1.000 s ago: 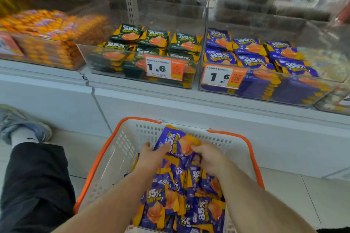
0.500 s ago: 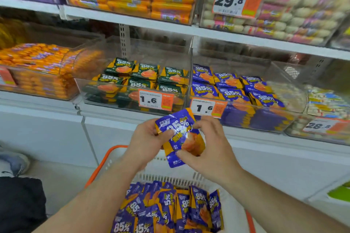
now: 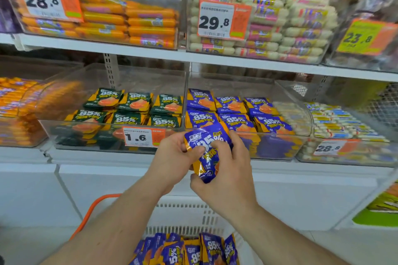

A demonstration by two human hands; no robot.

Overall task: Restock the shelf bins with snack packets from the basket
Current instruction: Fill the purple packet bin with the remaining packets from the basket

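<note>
1. Your left hand point(image 3: 172, 155) and right hand point(image 3: 228, 170) hold one purple snack packet point(image 3: 207, 153) between them, in front of the lower shelf point(image 3: 129, 158).
2. Your left fingers point(image 3: 195, 153) are curled onto the packet's upper left edge, with the thumb pressed on its face.
3. Your right fingers point(image 3: 219, 146) are curled over the packet's right side, pinching it; the thumb point(image 3: 199, 182) hooks under its lower end.
4. The packet is tilted and crumpled, raised just in front of the clear bin of purple packets point(image 3: 280, 146), overlapping the bin's front wall from your view. You cannot tell whether it touches the bin.
5. That bin holds rows of matching purple packets point(image 3: 232, 118) stacked flat.
6. Just to its left sits a clear bin of green packets point(image 3: 103, 135) with a price tag point(image 3: 143, 136) reading 1.6 on its front.
7. Below your arms, the white basket point(image 3: 185, 213) with an orange rim point(image 3: 90, 213) stands on the floor, with more purple packets point(image 3: 193, 249) standing inside it.
8. The upper shelf point(image 3: 150, 54) carries a bin of orange sausages point(image 3: 129, 19) and a bin of pale sausages point(image 3: 290, 28).
</note>
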